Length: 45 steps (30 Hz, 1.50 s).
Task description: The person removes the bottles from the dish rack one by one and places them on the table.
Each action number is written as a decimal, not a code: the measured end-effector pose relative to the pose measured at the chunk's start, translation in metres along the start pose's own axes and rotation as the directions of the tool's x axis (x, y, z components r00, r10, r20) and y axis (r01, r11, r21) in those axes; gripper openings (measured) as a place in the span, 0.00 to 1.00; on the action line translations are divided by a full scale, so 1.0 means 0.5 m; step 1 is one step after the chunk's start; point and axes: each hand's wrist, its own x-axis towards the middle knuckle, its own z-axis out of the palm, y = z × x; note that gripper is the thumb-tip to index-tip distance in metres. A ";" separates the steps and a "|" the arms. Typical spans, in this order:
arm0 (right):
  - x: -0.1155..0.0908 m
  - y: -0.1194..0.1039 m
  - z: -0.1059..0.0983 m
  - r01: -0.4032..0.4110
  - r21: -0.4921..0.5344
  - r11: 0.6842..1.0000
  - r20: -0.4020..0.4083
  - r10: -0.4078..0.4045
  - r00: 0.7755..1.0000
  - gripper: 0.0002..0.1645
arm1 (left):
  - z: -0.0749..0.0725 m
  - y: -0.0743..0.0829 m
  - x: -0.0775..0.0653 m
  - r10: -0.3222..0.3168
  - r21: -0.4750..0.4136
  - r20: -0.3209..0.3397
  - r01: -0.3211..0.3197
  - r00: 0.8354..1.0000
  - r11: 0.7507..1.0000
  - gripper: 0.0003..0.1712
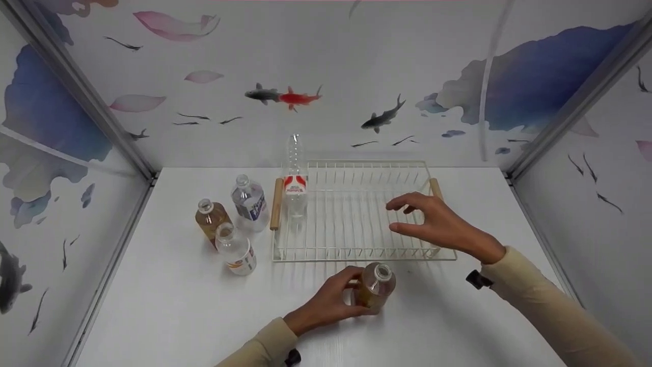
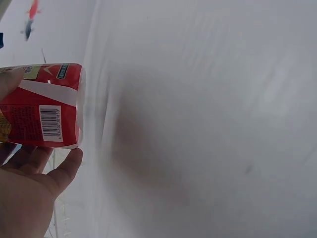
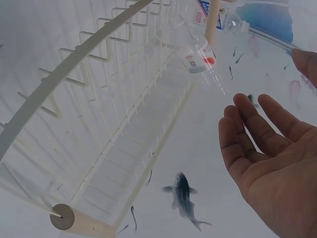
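My left hand [image 1: 333,300] grips a small plastic bottle [image 1: 376,293] near the front of the rack, thumb on one side and fingers on the other. In the left wrist view the bottle's red label [image 2: 49,111] with a barcode faces the camera. My right hand [image 1: 433,220] hangs over the right part of the wire rack [image 1: 351,253], fingers loosely bent and nothing between them. A tall clear bottle [image 1: 295,199] with a red and white label stands upright inside the rack's left end, also visible in the right wrist view.
Left of the rack stand a brown-tinted bottle [image 1: 211,220], a clear bottle with a purple label [image 1: 250,204] and a clear bottle with a white label [image 1: 237,252]. Wooden handles [image 1: 277,204] sit at the rack's ends. Printed walls enclose the white table [image 1: 153,306].
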 end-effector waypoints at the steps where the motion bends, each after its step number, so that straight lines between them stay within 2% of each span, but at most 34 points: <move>1: 0.001 0.001 0.001 -0.002 0.003 1.000 0.001 0.002 1.000 0.25 | -0.001 -0.001 0.001 0.005 0.002 0.002 -0.005 1.000 1.000 0.46; 10: 0.005 0.011 0.007 -0.013 0.013 1.000 0.002 0.013 1.000 0.24 | -0.002 -0.013 0.005 0.044 0.050 -0.002 -0.044 0.999 0.998 0.45; 22: 0.007 0.022 0.008 -0.049 0.027 0.998 0.002 0.049 0.999 0.25 | 0.000 -0.021 0.005 0.017 0.037 -0.043 -0.016 0.999 0.999 0.44; 26: 0.009 0.025 0.010 -0.057 0.035 0.998 0.008 0.057 0.998 0.25 | -0.003 -0.020 0.005 0.008 0.040 -0.037 -0.007 0.999 0.999 0.45; 32: 0.009 0.030 0.010 -0.055 0.027 0.998 0.009 0.054 0.998 0.25 | -0.019 -0.015 -0.016 -0.101 0.058 -0.011 0.102 0.995 0.993 0.50; 36: 0.010 0.033 0.010 -0.056 0.020 0.998 0.005 0.056 0.998 0.25 | -0.033 -0.008 -0.031 -0.151 0.068 -0.012 0.151 0.989 0.986 0.50; 41: 0.015 0.037 0.013 -0.069 0.031 0.997 0.011 0.068 0.998 0.25 | -0.050 0.000 -0.053 -0.155 0.094 -0.020 0.156 0.988 0.983 0.50; 45: 0.019 0.039 0.014 -0.090 0.054 0.995 0.019 0.089 0.996 0.26 | -0.064 0.006 -0.074 -0.149 0.176 -0.051 0.156 0.987 0.972 0.49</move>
